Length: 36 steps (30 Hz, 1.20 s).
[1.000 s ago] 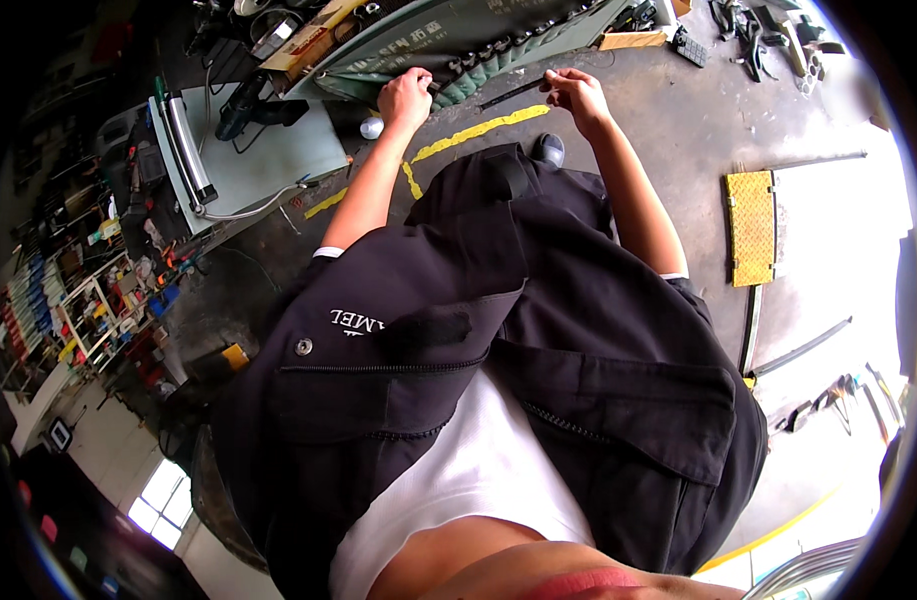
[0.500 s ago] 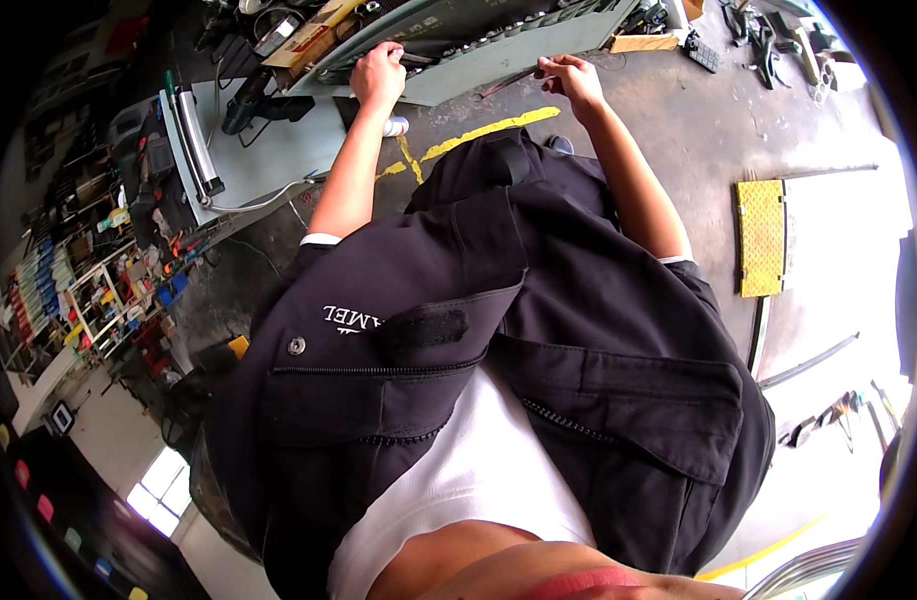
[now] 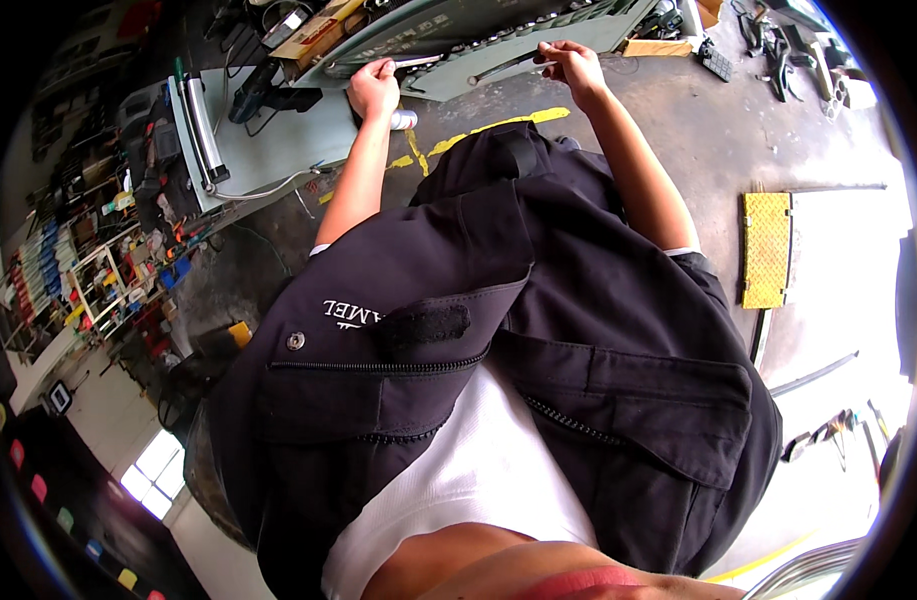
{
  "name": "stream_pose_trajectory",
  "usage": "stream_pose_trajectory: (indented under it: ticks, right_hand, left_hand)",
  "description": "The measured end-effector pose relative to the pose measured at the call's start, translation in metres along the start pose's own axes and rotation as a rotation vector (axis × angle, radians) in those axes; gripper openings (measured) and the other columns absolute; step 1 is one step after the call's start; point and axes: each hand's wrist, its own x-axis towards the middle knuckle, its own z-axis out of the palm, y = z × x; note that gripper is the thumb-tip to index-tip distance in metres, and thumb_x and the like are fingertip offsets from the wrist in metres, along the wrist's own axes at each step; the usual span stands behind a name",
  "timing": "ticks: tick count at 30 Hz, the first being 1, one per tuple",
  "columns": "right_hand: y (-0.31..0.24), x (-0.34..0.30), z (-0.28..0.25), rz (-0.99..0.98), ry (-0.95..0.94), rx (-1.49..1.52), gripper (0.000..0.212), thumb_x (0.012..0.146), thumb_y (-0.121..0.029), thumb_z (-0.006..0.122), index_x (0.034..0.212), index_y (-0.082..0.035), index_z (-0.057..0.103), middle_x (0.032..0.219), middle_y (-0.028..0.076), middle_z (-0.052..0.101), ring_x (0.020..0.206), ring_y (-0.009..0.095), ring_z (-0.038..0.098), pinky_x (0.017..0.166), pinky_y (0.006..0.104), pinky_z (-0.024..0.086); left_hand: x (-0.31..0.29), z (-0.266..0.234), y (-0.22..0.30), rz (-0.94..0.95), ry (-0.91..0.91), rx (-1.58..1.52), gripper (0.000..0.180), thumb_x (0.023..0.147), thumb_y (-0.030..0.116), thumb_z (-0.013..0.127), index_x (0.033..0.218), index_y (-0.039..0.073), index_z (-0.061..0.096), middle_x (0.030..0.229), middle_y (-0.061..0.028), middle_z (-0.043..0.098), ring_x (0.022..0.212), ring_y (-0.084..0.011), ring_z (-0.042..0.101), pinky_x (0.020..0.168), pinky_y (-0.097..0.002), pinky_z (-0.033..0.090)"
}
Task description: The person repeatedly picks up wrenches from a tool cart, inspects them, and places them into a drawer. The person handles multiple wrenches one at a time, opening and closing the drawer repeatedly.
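A grey-green metal case [image 3: 618, 28] lies open at the far side, with a row of shiny sockets [image 3: 523, 35] along it. At the case's left part, my left hand [image 3: 374, 92] is closed in a pinch. A slim silvery metal bar [image 3: 418, 62] extends rightward from its fingertips; its kind is too small to tell. My right hand [image 3: 574, 72] pinches the right end of a dark wrench [image 3: 503, 68], which slants over the near side of the case. The wrench's ringed end points left.
Left of the case stands a grey table [image 3: 308, 128] bearing a dark power tool [image 3: 253, 95] and a silvery tube [image 3: 202, 135]. A white bottle [image 3: 404, 120] is beside my left wrist. Yellow lines [image 3: 498, 125] mark the floor; a yellow plate [image 3: 766, 250] lies at right.
My left hand has drawn slightly nearer to me, and the silvery bar now shows at its fingertips. In my right hand the wrench has lifted and shows more of its length.
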Motion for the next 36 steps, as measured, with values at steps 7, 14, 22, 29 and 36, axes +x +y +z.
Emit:
stream_pose_trajectory:
  ticks: [7,14,22,29,36]
  right_hand:
    - [0.012,0.005,0.002,0.102,-0.028,0.117,0.017,0.089,-0.021,0.069,0.09,-0.004,0.063,0.085,0.006,0.071,0.059,0.01,0.056,0.058,0.0236,0.046]
    - [0.022,0.01,0.0,0.223,-0.059,0.236,0.017,0.093,-0.022,0.065,0.094,-0.007,0.057,0.089,0.007,0.068,0.062,0.01,0.05,0.062,0.0238,0.044]
    - [0.025,0.015,-0.003,0.24,-0.103,0.295,0.017,0.092,-0.022,0.066,0.094,-0.007,0.059,0.088,0.006,0.069,0.065,0.012,0.055,0.064,0.0259,0.046]
    - [0.019,0.009,-0.003,0.211,-0.148,0.309,0.018,0.093,-0.023,0.065,0.095,-0.007,0.059,0.09,0.007,0.069,0.065,0.011,0.054,0.066,0.0251,0.046]
    - [0.007,0.009,-0.006,0.071,-0.285,0.29,0.018,0.093,-0.025,0.066,0.094,-0.007,0.062,0.089,0.005,0.069,0.071,0.01,0.059,0.07,0.024,0.047]
  left_hand:
    - [0.002,0.011,-0.033,-0.09,0.044,-0.136,0.016,0.086,0.02,0.07,0.095,0.008,0.076,0.088,-0.0097,0.074,0.08,-0.0192,0.071,0.077,-0.0292,0.052]
    - [0.001,0.009,-0.023,-0.153,0.023,-0.188,0.018,0.087,0.018,0.07,0.098,0.004,0.074,0.091,-0.0105,0.074,0.08,-0.0174,0.071,0.077,-0.0276,0.052]
    - [0.007,0.011,-0.039,-0.167,0.014,-0.262,0.017,0.088,0.015,0.069,0.099,0.003,0.074,0.092,-0.0108,0.074,0.082,-0.0164,0.07,0.079,-0.0274,0.052]
    - [0.002,0.009,-0.026,-0.139,0.015,-0.222,0.018,0.088,0.017,0.069,0.099,0.003,0.074,0.091,-0.0099,0.074,0.081,-0.0167,0.07,0.077,-0.0285,0.053]
    - [0.0,0.008,-0.014,0.008,0.032,-0.129,0.017,0.086,0.021,0.07,0.098,0.009,0.075,0.089,-0.01,0.074,0.081,-0.0202,0.071,0.075,-0.0306,0.053]
